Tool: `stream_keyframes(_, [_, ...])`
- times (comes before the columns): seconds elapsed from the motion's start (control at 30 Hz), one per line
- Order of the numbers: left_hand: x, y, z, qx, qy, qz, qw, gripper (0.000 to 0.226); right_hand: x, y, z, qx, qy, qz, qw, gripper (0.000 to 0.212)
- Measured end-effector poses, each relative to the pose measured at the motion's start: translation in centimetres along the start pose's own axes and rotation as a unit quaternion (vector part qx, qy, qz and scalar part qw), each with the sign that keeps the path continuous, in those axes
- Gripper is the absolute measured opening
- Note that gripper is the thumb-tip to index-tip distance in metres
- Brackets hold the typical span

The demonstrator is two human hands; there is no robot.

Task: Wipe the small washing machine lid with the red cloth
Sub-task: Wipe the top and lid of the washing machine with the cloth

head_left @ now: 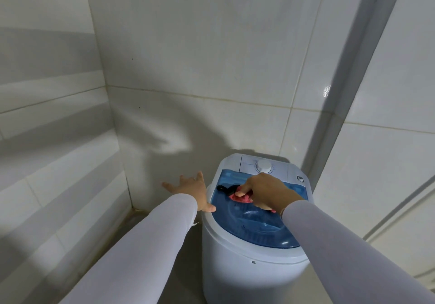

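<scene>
White-tiled walls (211,56) corner a small white washing machine (249,278). On its blue lid (256,228), my right hand (266,190) curls around the red cloth (241,198); my left hand (190,188), fingers spread and holding nothing, rests at the rim.

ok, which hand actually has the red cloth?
The right hand: it presses the crumpled red cloth onto the translucent blue washing machine lid. The left hand holds nothing, fingers spread, thumb at the lid's edge.
</scene>
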State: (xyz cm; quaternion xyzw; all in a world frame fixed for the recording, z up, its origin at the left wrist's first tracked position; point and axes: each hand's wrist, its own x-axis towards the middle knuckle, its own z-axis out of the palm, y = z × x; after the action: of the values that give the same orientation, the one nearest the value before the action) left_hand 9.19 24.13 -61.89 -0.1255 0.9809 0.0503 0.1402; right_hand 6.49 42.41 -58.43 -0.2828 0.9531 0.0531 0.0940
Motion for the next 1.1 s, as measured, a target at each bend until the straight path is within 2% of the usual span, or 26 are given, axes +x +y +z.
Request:
stream_keyframes(0.23, [-0.7, 0.3, 0.0, 0.015, 0.002, -0.011, 1.0, 0.11, -1.1, 1.3, 0.6, 0.036, 0.021, 0.032, 0.999, 0.044])
stream_keyframes(0.57, [-0.9, 0.4, -0.1, 0.022, 0.003, -0.016, 1.0, 0.109, -2.7, 3.3, 0.8, 0.045, 0.027, 0.043, 0.998, 0.033])
stream_keyframes(0.8, [-1.0, 0.5, 0.1, 0.035, 0.013, -0.019, 0.999, 0.107, -4.0, 5.2, 1.3, 0.09, 0.037, 0.066, 0.993, 0.028])
stream_keyframes(1.1, [-1.2, 0.6, 0.2, 0.044, 0.019, -0.025, 0.999, 0.106, -6.7, 7.6, 2.0, 0.08, 0.04, 0.102, 0.991, 0.028])
